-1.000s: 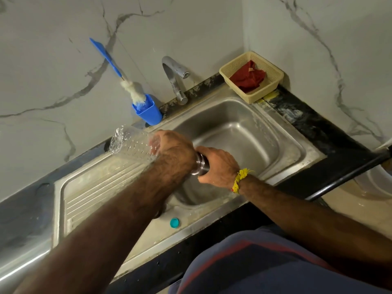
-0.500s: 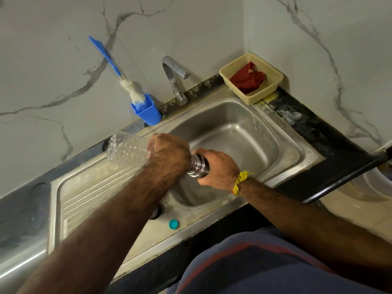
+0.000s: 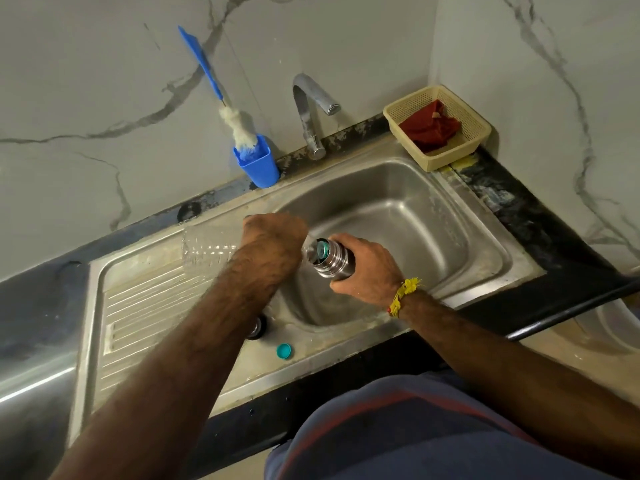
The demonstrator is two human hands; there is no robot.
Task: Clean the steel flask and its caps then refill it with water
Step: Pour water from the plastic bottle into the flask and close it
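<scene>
My right hand point(image 3: 367, 268) grips the steel flask point(image 3: 330, 259) over the left part of the sink basin point(image 3: 408, 216), its open mouth tilted up and to the left. My left hand point(image 3: 273, 240) grips a clear plastic bottle point(image 3: 207, 247) lying nearly level, its neck pointed into the flask's mouth. A teal ring shows at the bottle's neck. A dark round flask cap point(image 3: 258, 329) lies on the sink's front rim, partly hidden under my left forearm. A small teal bottle cap point(image 3: 284, 350) lies close to it.
A tap point(image 3: 308, 109) stands behind the basin. A blue cup point(image 3: 258, 164) holds a blue-handled bottle brush point(image 3: 214, 84). A beige basket point(image 3: 438, 128) with a red cloth sits at the back right. The ribbed drainboard point(image 3: 138, 306) lies to the left.
The plastic bottle has dropped from a raised tilt to nearly level. The flask's mouth and the bottle's neck, hidden behind my left hand before, now show between my hands.
</scene>
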